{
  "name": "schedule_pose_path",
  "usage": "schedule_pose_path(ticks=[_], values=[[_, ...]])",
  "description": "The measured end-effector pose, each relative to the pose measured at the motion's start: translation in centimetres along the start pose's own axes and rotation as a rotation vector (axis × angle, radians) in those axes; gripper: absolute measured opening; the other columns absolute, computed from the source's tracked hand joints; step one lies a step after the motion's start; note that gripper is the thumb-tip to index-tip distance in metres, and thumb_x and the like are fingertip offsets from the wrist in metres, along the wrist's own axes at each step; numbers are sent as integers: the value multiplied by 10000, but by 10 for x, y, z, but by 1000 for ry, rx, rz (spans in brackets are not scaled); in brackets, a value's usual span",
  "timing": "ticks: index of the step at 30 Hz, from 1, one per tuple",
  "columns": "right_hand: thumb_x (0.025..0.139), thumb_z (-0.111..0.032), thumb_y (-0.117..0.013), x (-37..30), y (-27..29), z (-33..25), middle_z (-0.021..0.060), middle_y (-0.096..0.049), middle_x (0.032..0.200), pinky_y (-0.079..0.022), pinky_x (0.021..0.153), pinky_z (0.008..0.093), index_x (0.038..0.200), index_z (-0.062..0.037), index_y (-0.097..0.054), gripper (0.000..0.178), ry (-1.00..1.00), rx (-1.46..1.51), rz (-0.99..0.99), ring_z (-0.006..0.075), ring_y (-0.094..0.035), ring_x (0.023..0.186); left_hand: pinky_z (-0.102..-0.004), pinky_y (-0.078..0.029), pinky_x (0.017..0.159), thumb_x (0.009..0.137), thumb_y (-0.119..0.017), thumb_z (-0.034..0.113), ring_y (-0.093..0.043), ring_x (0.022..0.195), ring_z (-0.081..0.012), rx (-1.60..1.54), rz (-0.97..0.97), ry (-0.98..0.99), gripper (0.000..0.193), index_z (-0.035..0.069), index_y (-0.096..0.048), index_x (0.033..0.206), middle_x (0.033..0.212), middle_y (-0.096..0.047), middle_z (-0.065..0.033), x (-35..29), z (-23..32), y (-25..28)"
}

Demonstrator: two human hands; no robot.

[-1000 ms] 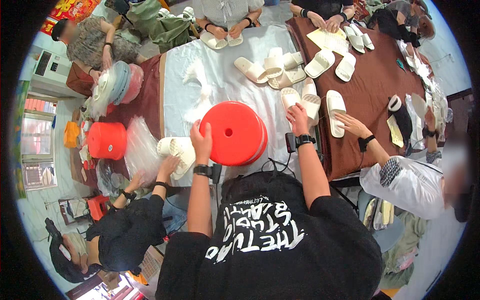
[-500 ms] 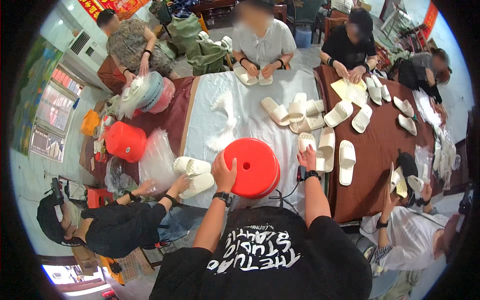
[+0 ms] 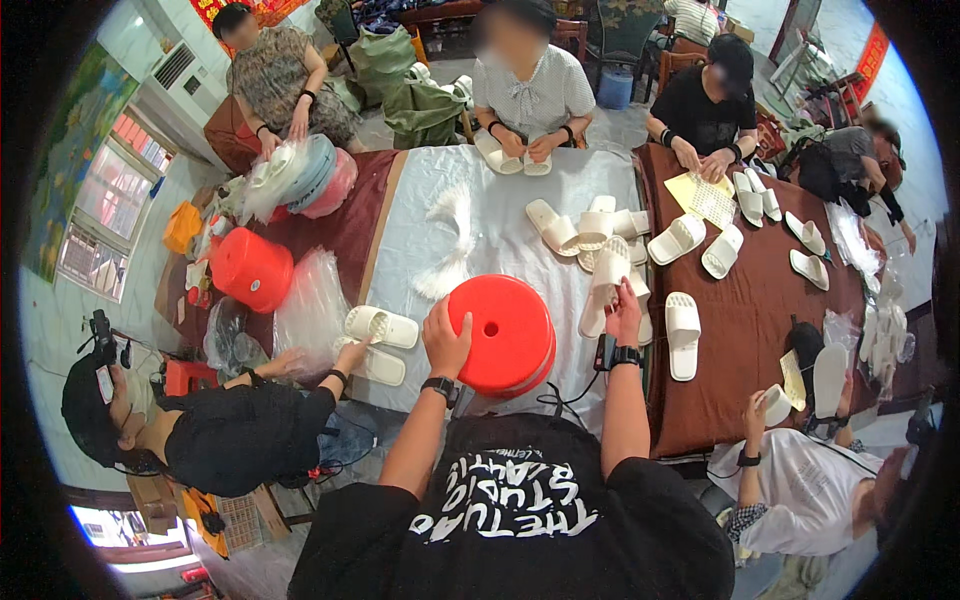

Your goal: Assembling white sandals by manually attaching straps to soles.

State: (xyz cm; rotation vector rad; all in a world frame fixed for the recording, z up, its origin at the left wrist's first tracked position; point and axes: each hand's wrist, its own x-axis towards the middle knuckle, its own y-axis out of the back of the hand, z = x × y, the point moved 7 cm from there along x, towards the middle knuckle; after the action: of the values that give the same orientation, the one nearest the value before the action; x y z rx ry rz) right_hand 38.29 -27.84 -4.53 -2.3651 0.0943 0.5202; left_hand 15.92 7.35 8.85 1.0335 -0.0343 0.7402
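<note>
A round red plastic stool (image 3: 515, 340) with a hole in the middle of its top stands on the table directly before me. My left hand (image 3: 447, 338) is curled against its left side, fingers and thumb along the edge. To the right of it, my right hand (image 3: 624, 312) pinches a white slipper (image 3: 609, 268), which is tilted up off the table with its toe pointing away. Close under that slipper lie other white slippers (image 3: 592, 315), partly hidden by it and by my fingers. Behind these sits a cluster of more slippers (image 3: 555, 228).
White slippers (image 3: 683, 335) also lie on the brown cloth (image 3: 735, 400) at right. A bundle of clear plastic bags (image 3: 310, 300) and another red stool (image 3: 252, 270) are to the left. Several people work around the table, one beside slippers (image 3: 380, 325) at near left.
My right hand has closed on a slipper and raised it from the pile. My left hand stays at the stool. The person at near right has shifted the slippers they hold.
</note>
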Motion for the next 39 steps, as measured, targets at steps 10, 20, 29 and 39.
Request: schedule_pose_path(ticks=[10,20,29,39], values=[[1015,-241,-639,-63,-100,-78,3,-676,1084,-427,891,295,1332,-86,-634,353,110,-10,-307,114,-606,978,-489,-423,1040,925,-673,372,-531,1256,-362,2,-18,39,589,76,-515,1408,1373,-570,-164,1,-6,-3],[992,-69,-608,-159,-199,-97,106,-688,1188,-527,917,318,1278,50,-641,311,167,-82,-584,168,-653,994,-488,-427,1036,920,-678,385,-531,1255,-364,-19,-23,53,602,83,-518,1416,1380,-567,-166,-1,-5,-1],[895,-26,-695,-194,-230,-27,38,-706,1018,-516,843,260,1119,20,-720,229,-58,-482,-838,110,-643,925,-486,-416,1041,898,-696,344,-528,1252,-355,-15,-11,76,603,77,-522,1410,1369,-577,-164,-2,-13,-6],[890,-103,-737,-189,-211,49,29,-739,1042,-516,845,268,1124,-40,-762,244,-119,-772,-955,101,-649,919,-402,-512,904,999,-568,378,-609,1116,-256,-882,275,870,424,49,-610,1262,1204,-658,-126,-87,-212,-52]])
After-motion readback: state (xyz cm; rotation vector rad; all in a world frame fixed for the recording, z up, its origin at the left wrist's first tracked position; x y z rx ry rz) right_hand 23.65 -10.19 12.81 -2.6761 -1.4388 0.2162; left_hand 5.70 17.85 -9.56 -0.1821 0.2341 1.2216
